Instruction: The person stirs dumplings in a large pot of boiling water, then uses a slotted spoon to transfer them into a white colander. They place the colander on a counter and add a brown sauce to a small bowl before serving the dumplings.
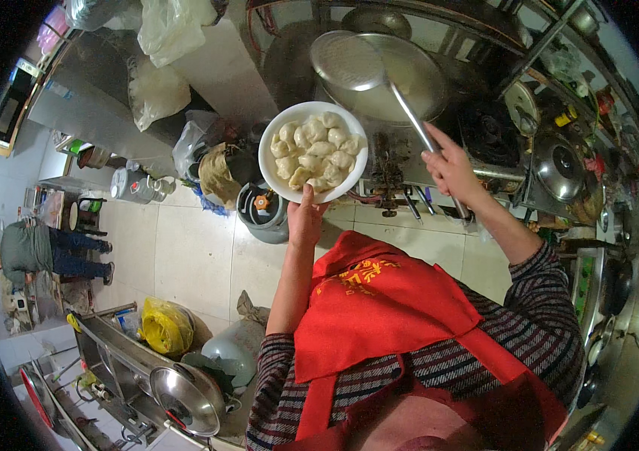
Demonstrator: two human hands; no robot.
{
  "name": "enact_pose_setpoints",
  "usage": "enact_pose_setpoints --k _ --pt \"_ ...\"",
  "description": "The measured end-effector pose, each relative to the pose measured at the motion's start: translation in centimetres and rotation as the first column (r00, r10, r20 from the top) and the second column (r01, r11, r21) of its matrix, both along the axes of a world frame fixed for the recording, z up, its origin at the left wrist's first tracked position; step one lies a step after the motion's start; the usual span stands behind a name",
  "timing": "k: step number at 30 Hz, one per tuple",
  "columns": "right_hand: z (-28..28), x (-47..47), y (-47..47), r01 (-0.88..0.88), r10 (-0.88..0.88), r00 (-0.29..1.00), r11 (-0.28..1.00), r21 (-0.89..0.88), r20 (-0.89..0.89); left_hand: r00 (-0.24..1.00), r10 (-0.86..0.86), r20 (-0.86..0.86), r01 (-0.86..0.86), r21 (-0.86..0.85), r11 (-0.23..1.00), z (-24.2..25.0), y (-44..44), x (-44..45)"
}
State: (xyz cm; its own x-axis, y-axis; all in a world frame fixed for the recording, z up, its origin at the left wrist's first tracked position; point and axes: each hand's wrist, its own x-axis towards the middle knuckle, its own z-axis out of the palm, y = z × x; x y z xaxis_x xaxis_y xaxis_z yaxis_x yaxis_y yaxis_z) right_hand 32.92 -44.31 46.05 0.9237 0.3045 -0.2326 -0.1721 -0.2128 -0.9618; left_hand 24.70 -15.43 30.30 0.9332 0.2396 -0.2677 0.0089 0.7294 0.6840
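Note:
A white bowl (pixel 263 160) full of cooked dumplings (pixel 319 147) rests in my left hand (pixel 304 219), whose thumb lies over the near rim. My right hand (pixel 453 164) grips the metal handle of a perforated skimmer (pixel 347 61). The skimmer's round head is up at the left edge of a large wok (pixel 435 62), overlapping it in view, and no dumplings show in it. Cloudy, pale cooking liquid (pixel 409 82) fills the wok. The bowl is in front of the wok, to its lower left.
A gas cylinder (pixel 265 217) with an orange valve stands on the floor below the bowl. Right of the wok are a black stove burner (pixel 488 132) and a domed metal lid (pixel 561 169). Plastic bags (pixel 158 90) lie at upper left. Another person (pixel 29 253) stands far left.

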Motion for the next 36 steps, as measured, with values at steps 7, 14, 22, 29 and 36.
enact_pose_setpoints --k 7,14,22,29,36 --pt "-2.6 7.1 -6.6 0.19 -0.191 0.981 0.981 -0.031 -0.026 1.0 -0.005 0.017 0.006 -0.048 0.999 -0.7 0.2 -0.9" --pt "-5.5 11.0 -8.2 0.236 -0.261 0.958 0.953 -0.19 -0.117 0.992 -0.049 -0.118 0.054 0.035 0.998 -0.6 0.5 -2.5" --pt "-6.3 12.4 -8.8 0.185 -0.117 0.895 0.976 0.119 -0.43 0.996 -0.022 -0.086 0.025 0.039 0.999 -1.4 0.4 -2.9" --pt "-4.2 12.6 -8.4 0.344 0.25 0.601 0.776 0.528 -0.759 0.991 -0.031 -0.126 0.038 0.049 0.998 -1.5 0.6 -3.0" --pt "-3.2 13.7 -7.5 0.334 0.281 0.549 0.79 0.514 -0.787 0.998 -0.007 -0.065 0.009 0.022 1.0 -1.3 0.3 -2.7"
